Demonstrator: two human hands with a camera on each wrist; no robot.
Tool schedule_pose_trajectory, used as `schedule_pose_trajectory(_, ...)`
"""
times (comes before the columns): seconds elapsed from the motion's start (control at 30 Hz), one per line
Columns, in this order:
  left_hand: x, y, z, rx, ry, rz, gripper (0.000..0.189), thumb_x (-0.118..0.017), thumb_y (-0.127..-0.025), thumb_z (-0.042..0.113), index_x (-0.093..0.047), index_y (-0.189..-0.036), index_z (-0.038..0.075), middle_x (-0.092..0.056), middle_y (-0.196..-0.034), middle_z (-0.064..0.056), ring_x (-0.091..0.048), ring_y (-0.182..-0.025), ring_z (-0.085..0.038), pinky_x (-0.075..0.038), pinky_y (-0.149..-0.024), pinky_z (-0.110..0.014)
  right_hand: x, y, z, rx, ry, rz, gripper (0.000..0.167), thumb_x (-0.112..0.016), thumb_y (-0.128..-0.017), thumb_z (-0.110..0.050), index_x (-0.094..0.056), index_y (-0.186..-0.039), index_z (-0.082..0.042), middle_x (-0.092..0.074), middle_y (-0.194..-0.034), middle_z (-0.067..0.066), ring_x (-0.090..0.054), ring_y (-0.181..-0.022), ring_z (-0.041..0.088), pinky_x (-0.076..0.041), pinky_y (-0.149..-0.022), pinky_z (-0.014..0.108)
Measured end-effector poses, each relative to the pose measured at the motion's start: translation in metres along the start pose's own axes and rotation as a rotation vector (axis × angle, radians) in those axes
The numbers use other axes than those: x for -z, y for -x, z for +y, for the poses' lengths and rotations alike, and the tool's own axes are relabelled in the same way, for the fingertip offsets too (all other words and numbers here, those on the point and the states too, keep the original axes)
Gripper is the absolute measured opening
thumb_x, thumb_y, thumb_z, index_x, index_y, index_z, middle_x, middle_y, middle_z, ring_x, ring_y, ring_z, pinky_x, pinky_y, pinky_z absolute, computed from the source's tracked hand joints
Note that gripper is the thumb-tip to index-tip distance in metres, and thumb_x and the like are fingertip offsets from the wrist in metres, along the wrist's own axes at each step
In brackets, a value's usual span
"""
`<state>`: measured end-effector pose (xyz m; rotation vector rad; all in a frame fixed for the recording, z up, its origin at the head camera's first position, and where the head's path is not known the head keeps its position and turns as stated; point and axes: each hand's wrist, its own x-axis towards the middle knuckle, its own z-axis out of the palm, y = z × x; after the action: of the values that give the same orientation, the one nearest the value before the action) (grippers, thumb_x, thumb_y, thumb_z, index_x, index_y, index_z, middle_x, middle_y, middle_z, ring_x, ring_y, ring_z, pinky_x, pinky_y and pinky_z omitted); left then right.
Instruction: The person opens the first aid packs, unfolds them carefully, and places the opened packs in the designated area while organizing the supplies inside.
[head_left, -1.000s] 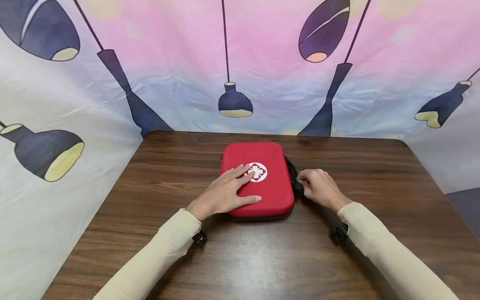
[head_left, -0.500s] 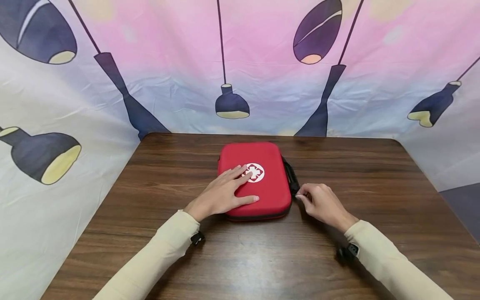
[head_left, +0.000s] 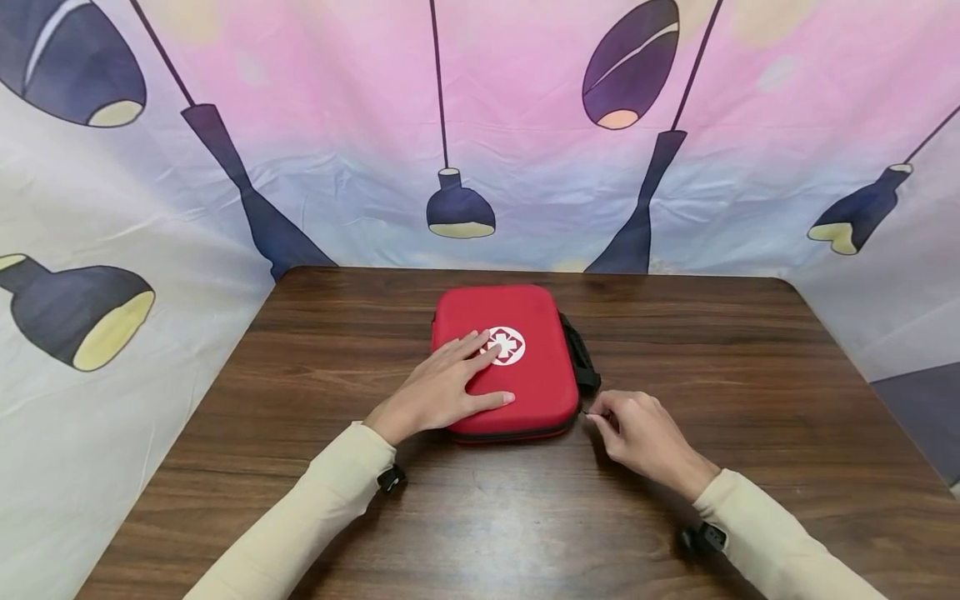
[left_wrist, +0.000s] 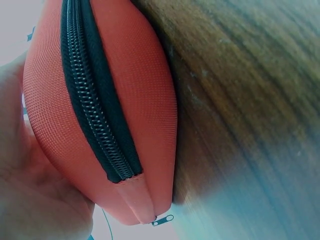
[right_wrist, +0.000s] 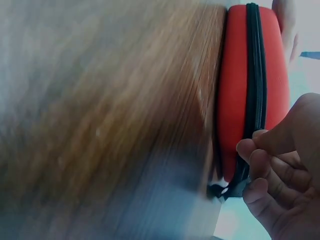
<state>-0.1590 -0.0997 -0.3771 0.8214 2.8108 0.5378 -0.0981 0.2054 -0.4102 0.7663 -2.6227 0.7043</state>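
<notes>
From my head view, the red case [head_left: 536,367] lies on the wooden surface [head_left: 480,521], my left grip [head_left: 438,387] spread across its top, right grip [head_left: 647,429] at its near right corner. My left wrist view shows the black zipper [left_wrist: 92,105], teeth meshed. In my right wrist view, the right grip pinches the zipper.

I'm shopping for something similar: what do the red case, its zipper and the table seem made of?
Red case: probably woven fabric, matte; fine texture shows up close. Zipper: dark, slightly shiny teeth, plastic or metal unclear. Table: wood or wood-look laminate; brown grain, soft sheen.
</notes>
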Motion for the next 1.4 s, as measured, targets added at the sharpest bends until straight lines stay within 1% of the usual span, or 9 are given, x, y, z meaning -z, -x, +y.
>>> schedule_pose_trajectory(0.27, -0.002, 0.000, -0.001, 0.001, -0.008, 0.001, 0.087, -0.055, -0.090, 0.072, -0.041, -0.156, 0.019, -0.024, -0.167, -0.004, -0.016, -0.154, -0.023, -0.014, -0.123, -0.043, -0.003, 0.005, -0.015, 0.004, -0.023, -0.017, 0.020, -0.080, -0.078, 0.002, -0.068, -0.075, -0.014, -0.058, -0.066, -0.014, -0.047, -0.057, -0.001, -0.043, -0.052, 0.023)
schedule_pose_trajectory(0.37, -0.002, -0.001, 0.000, 0.001, -0.012, 0.005, 0.086, -0.055, -0.090, 0.072, -0.041, -0.156, 0.019, -0.024, -0.167, -0.004, -0.016, -0.154, -0.023, -0.013, -0.123, -0.042, -0.006, 0.004, -0.023, 0.018, -0.056, -0.036, 0.020, -0.080, -0.079, 0.002, -0.070, -0.077, -0.015, -0.060, -0.068, -0.015, -0.048, -0.058, -0.002, -0.043, -0.052, 0.022)
schedule_pose_trajectory(0.5, -0.003, -0.002, 0.001, 0.002, -0.005, 0.010, 0.086, -0.054, -0.090, 0.073, -0.041, -0.156, 0.019, -0.024, -0.167, -0.003, -0.016, -0.154, -0.022, -0.015, -0.123, -0.044, -0.016, -0.001, -0.036, 0.061, -0.086, -0.080, 0.016, -0.079, -0.082, -0.001, -0.071, -0.080, -0.016, -0.065, -0.072, -0.013, -0.053, -0.061, -0.001, -0.048, -0.055, 0.022)
schedule_pose_trajectory(0.6, -0.004, -0.003, 0.002, -0.002, 0.007, 0.002, 0.087, -0.053, -0.090, 0.073, -0.040, -0.157, 0.020, -0.023, -0.167, -0.002, -0.016, -0.154, -0.022, -0.015, -0.123, -0.044, -0.021, -0.003, -0.042, 0.086, -0.080, -0.090, 0.015, -0.078, -0.083, -0.002, -0.071, -0.081, -0.015, -0.066, -0.073, -0.012, -0.057, -0.062, 0.001, -0.050, -0.055, 0.024)
schedule_pose_trajectory(0.7, -0.005, -0.004, 0.003, -0.005, 0.003, 0.001, 0.087, -0.052, -0.090, 0.074, -0.039, -0.157, 0.021, -0.023, -0.167, -0.002, -0.016, -0.154, -0.022, -0.015, -0.123, -0.043, -0.022, -0.004, -0.044, 0.093, -0.055, -0.071, 0.017, -0.079, -0.081, -0.001, -0.070, -0.079, -0.016, -0.065, -0.071, -0.013, -0.056, -0.059, 0.001, -0.049, -0.053, 0.025)
schedule_pose_trajectory(0.87, -0.004, -0.002, 0.003, 0.006, -0.034, 0.023, 0.084, -0.054, -0.091, 0.072, -0.042, -0.156, 0.020, -0.025, -0.166, -0.002, -0.018, -0.154, -0.022, -0.017, -0.122, -0.044, -0.021, -0.006, -0.040, 0.084, -0.015, -0.051, 0.016, -0.080, -0.080, -0.003, -0.070, -0.078, -0.016, -0.062, -0.069, -0.013, -0.048, -0.056, -0.002, -0.044, -0.051, 0.021)
schedule_pose_trajectory(1.03, -0.003, 0.005, 0.009, -0.011, -0.118, 0.025, 0.082, -0.051, -0.094, 0.070, -0.042, -0.156, 0.017, -0.027, -0.165, -0.009, -0.021, -0.153, -0.027, -0.019, -0.122, -0.045, -0.015, -0.007, -0.032, 0.069, 0.015, -0.049, 0.017, -0.082, -0.079, -0.004, -0.069, -0.077, -0.016, -0.058, -0.068, -0.015, -0.043, -0.055, -0.004, -0.041, -0.049, 0.018)
schedule_pose_trajectory(1.17, -0.002, 0.010, 0.014, -0.016, -0.149, 0.037, 0.081, -0.052, -0.095, 0.067, -0.041, -0.156, 0.015, -0.028, -0.164, -0.012, -0.024, -0.152, -0.030, -0.022, -0.121, -0.046, -0.010, -0.008, -0.021, 0.049, 0.053, -0.028, 0.018, -0.081, -0.078, -0.003, -0.068, -0.076, -0.015, -0.056, -0.066, -0.014, -0.044, -0.054, -0.004, -0.040, -0.048, 0.019)
schedule_pose_trajectory(1.4, -0.001, 0.015, 0.019, -0.020, -0.176, 0.042, 0.079, -0.053, -0.096, 0.065, -0.044, -0.155, 0.012, -0.031, -0.163, -0.011, -0.027, -0.151, -0.028, -0.025, -0.120, -0.045, -0.003, -0.018, 0.002, -0.006, 0.072, -0.002, 0.015, -0.078, -0.080, -0.001, -0.069, -0.076, -0.012, -0.057, -0.063, -0.010, -0.048, -0.053, -0.001, -0.041, -0.047, 0.023)
